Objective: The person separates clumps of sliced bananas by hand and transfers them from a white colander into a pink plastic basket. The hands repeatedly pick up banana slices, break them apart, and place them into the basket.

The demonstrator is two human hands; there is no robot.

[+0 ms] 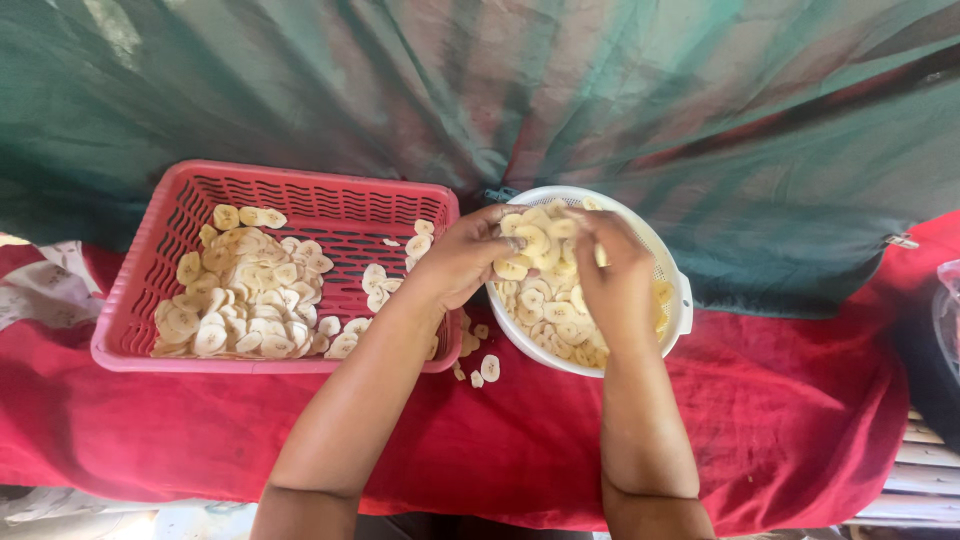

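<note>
Both hands: meet over the round white plastic colander (pixel 672 268), which sits toward the right of the red cloth-covered table (pixel 800 420).
Left hand (pixel 462 255): fingers curled and closed on a clump of pale yellow banana slices (pixel 530 243) lifted just above the colander's heap.
Right hand (pixel 615 275): fingers bent down and pinching into the same clump from the other side; how tightly it grips I cannot tell.
Colander contents: more slices lie beneath the hands, mostly hidden by the right wrist.
Pink rectangular plastic basket (pixel 300 185): touches the colander's left side, toward the table's left; a spread of separated banana slices (pixel 245 295) covers its left half, thinner toward its right corner.
Stray slices (pixel 488 368): a few lie on the cloth by the front edge of the colander, between the two containers.
Progress: judging by the piles, a good share already sits loose in the basket, while the colander holds a fair amount yet to be pulled apart.
Backdrop: green tarpaulin (pixel 480 90) hangs behind the table's far edge.
</note>
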